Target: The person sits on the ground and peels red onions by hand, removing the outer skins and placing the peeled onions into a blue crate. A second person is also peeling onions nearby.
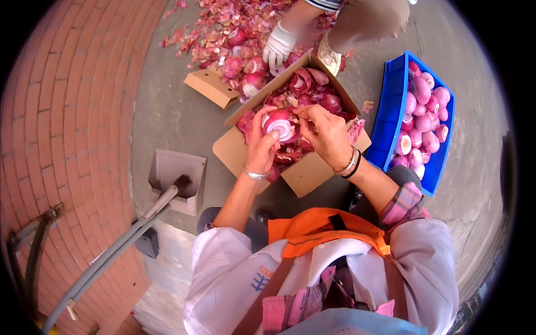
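Observation:
My left hand (260, 142) holds a red onion (279, 126) with a cut face showing pale rings, its thumb resting near that face. At the onion's right side is my right hand (324, 133), fingertips bent together by the loose skin; whether they pinch a piece of it cannot be told. Both hands are over an open cardboard box (312, 176) that contains red onions and loose skins. To the right stands a blue plastic crate (383, 113) with peeled purple onions (423, 122) in it.
Across the box, a co-worker's white-gloved hand (278, 45) touches onions among a heap of skins (217, 25). A cardboard piece (211, 87) lies left of the box. Further left are a dustpan (197, 201) and a long-handled brush (161, 204), near a brick surface (75, 104).

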